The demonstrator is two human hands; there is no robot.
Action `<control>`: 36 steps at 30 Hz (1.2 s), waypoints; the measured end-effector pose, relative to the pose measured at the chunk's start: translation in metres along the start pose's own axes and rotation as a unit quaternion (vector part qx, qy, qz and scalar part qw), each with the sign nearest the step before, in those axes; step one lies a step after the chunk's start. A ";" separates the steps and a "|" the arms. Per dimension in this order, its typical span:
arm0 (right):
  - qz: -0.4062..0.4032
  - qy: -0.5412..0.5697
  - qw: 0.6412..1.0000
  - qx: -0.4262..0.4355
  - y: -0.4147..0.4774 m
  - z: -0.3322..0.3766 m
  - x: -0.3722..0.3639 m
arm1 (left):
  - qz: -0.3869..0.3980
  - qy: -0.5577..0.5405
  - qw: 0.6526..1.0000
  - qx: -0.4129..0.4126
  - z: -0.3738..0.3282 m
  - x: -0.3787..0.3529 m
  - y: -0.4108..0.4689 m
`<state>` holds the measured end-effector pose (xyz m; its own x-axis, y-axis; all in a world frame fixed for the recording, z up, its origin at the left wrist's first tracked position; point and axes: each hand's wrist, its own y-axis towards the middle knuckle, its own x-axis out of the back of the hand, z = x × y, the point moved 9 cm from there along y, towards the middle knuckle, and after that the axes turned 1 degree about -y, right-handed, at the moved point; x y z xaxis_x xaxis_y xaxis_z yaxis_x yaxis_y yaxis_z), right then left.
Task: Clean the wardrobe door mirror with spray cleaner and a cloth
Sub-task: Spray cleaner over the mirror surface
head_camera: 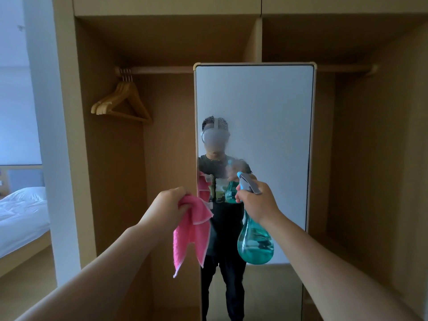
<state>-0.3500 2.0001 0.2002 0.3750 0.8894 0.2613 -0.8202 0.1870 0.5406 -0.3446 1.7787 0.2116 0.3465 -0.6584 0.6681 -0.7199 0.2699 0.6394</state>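
Observation:
A tall mirror (266, 107) with a thin pale frame stands in front of the open wooden wardrobe. A patch of fine spray mist and droplets clouds its glass at about head and chest height on the left side. My left hand (170, 202) is closed on a pink cloth (193, 232) that hangs down by the mirror's left edge. My right hand (257, 202) grips the neck of a teal spray bottle (254, 242); its blue and grey nozzle points at the glass, with a finger on the trigger. The mirror reflects a person holding both items.
Several wooden hangers (122, 100) hang on the rail (162, 70) in the wardrobe's left bay. The right bay (370, 158) has bare wooden walls. A bed with white bedding (20, 214) shows at the far left beyond a white wall.

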 end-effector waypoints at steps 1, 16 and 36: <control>-0.002 -0.004 1.000 -0.002 -0.001 -0.002 0.002 | 0.001 0.000 1.000 0.001 0.000 -0.001 0.000; -0.046 -0.030 0.998 -0.009 -0.010 -0.024 0.053 | 0.026 0.003 1.000 -0.011 -0.019 -0.031 0.007; -0.086 -0.043 0.995 -0.039 -0.014 -0.060 0.106 | 0.021 -0.028 0.998 -0.055 -0.054 -0.061 0.013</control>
<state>-0.3242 2.1169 0.1728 0.5452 0.8032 0.2400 -0.7707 0.3675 0.5205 -0.3428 1.8599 0.1999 0.2809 -0.6820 0.6752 -0.6613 0.3723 0.6512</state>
